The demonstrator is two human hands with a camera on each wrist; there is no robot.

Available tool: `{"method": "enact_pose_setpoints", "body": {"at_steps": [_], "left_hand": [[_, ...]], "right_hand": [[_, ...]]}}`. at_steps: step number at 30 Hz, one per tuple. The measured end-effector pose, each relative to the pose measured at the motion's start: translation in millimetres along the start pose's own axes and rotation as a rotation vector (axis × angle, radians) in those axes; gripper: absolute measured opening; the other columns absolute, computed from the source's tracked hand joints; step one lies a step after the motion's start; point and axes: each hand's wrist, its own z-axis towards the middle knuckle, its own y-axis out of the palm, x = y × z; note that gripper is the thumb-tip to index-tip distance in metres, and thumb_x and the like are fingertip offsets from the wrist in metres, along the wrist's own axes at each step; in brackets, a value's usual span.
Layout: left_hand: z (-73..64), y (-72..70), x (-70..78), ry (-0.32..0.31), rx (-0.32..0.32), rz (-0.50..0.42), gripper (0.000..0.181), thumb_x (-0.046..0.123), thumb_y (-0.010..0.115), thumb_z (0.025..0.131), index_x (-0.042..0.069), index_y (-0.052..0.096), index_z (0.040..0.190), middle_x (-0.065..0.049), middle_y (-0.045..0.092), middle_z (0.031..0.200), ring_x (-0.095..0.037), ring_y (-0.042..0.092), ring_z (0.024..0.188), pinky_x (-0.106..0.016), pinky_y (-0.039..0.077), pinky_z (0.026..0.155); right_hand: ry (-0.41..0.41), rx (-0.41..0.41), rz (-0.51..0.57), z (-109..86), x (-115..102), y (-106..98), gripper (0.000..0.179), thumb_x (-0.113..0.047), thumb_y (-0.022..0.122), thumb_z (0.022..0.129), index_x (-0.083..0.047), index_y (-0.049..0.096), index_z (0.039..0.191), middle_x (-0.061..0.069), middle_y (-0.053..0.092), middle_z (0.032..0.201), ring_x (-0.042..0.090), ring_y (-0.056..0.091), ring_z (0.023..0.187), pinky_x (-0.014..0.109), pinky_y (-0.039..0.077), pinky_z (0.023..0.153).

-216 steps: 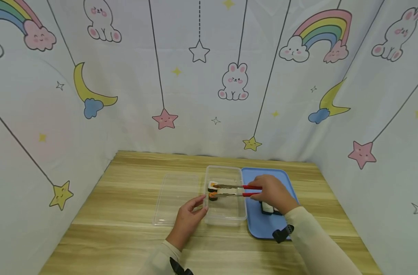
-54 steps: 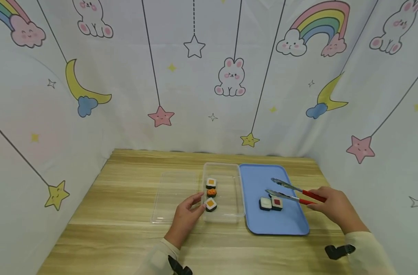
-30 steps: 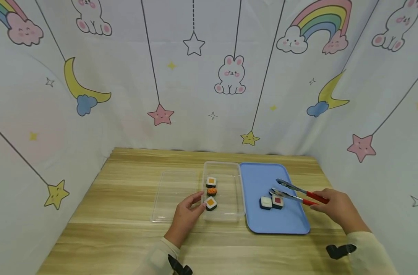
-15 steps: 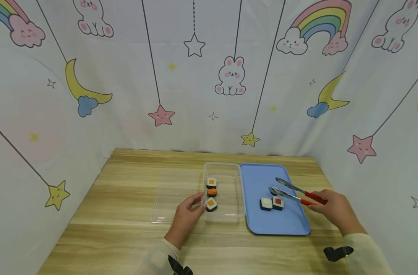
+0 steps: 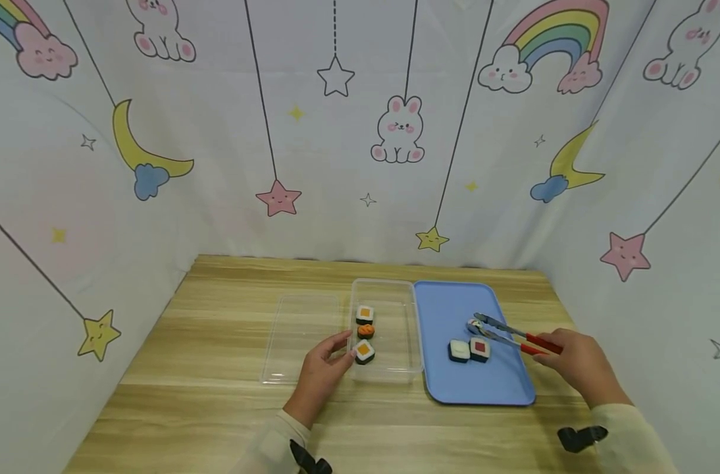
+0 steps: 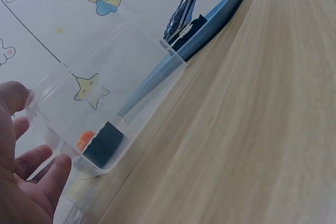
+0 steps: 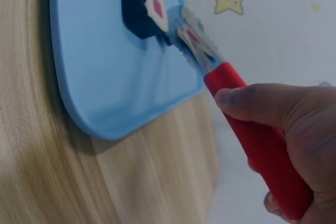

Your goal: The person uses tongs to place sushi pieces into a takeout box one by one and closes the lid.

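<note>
My right hand point(image 5: 586, 364) grips red-handled metal tongs point(image 5: 534, 342) over the blue tray point(image 5: 443, 385). Between the tong tips is a partly hidden sushi piece point(image 5: 474, 324); the right wrist view shows some red and white there. Just nearer on the tray, a white-topped sushi piece point(image 5: 459, 350) sits beside a red-centred one point(image 5: 480, 349). At the left wall of a clear plastic container point(image 5: 395, 359), my left hand point(image 5: 320, 375) holds the side with thumb and fingers. Inside, along that wall, stand two yellow-centred sushi pieces point(image 5: 364, 352) with an orange-topped one point(image 5: 366, 330) between them.
A clear lid point(image 5: 301, 339) lies flat on the wooden table point(image 5: 218, 395), left of the container. The tray's left edge adjoins the container's right side. A printed white curtain point(image 5: 312, 151) surrounds the table at the back and sides.
Another yellow-centred piece now stands at the near end of the container's row. The tongs went from the container back to the tray, and their tips have closed in around a sushi piece.
</note>
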Motion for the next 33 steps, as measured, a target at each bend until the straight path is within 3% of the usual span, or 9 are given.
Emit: {"method": "enact_pose_setpoints", "body": {"at_steps": [8, 13, 17, 22, 28, 33], "left_hand": [[-0.3, 0.7, 0.1, 0.004, 0.004, 0.016, 0.044, 0.013, 0.078, 0.095, 0.005, 0.068, 0.137, -0.018, 0.064, 0.138, -0.034, 0.059, 0.130, -0.032, 0.057, 0.096], [-0.5, 1.0, 0.3, 0.002, 0.004, 0.010, 0.044, 0.012, 0.078, 0.094, 0.006, 0.067, 0.137, -0.018, 0.064, 0.138, -0.034, 0.059, 0.131, -0.034, 0.057, 0.096], [-0.5, 1.0, 1.0, 0.005, 0.008, 0.002, 0.044, 0.012, 0.078, 0.094, 0.007, 0.068, 0.137, -0.017, 0.064, 0.138, -0.033, 0.059, 0.130, -0.035, 0.057, 0.096], [-0.7, 0.1, 1.5, 0.011, 0.020, -0.015, 0.044, 0.011, 0.078, 0.094, 0.007, 0.068, 0.136, -0.017, 0.065, 0.136, -0.033, 0.060, 0.129, -0.034, 0.057, 0.096], [-0.9, 0.7, 0.1, -0.019, 0.010, -0.015, 0.045, 0.010, 0.077, 0.095, 0.006, 0.066, 0.138, -0.020, 0.062, 0.139, -0.035, 0.058, 0.131, -0.034, 0.058, 0.095], [-3.4, 2.2, 10.8, -0.030, 0.015, 0.008, 0.044, 0.004, 0.074, 0.096, 0.001, 0.065, 0.138, -0.024, 0.060, 0.140, -0.041, 0.056, 0.132, -0.039, 0.057, 0.097]], "right_hand": [[-0.047, 0.050, 0.008, -0.7, -4.2, -3.4, 0.049, -0.031, 0.089, 0.083, 0.000, 0.076, 0.119, 0.016, 0.073, 0.103, 0.030, 0.065, 0.084, 0.049, 0.056, 0.072], [-0.096, 0.103, 0.049, 2.4, -20.9, -9.6, 0.050, -0.031, 0.088, 0.085, 0.000, 0.075, 0.122, 0.017, 0.073, 0.106, 0.033, 0.065, 0.088, 0.045, 0.056, 0.072], [-0.132, 0.130, 0.110, 9.7, -48.8, -13.2, 0.051, -0.029, 0.087, 0.086, -0.001, 0.074, 0.126, 0.018, 0.072, 0.107, 0.033, 0.065, 0.090, 0.040, 0.057, 0.069], [-0.149, 0.082, 0.191, 29.8, -91.2, -7.1, 0.050, -0.028, 0.087, 0.087, -0.004, 0.073, 0.129, 0.020, 0.070, 0.113, 0.036, 0.063, 0.095, 0.040, 0.060, 0.070], [-0.221, 0.060, 0.172, 56.7, -136.1, 19.4, 0.044, -0.025, 0.089, 0.085, -0.009, 0.077, 0.124, 0.015, 0.073, 0.115, 0.034, 0.065, 0.099, 0.045, 0.062, 0.077], [-0.225, -0.003, 0.141, 70.8, -171.7, 44.7, 0.045, -0.027, 0.088, 0.085, -0.011, 0.077, 0.126, 0.006, 0.074, 0.110, 0.026, 0.065, 0.097, 0.041, 0.060, 0.077]]}}
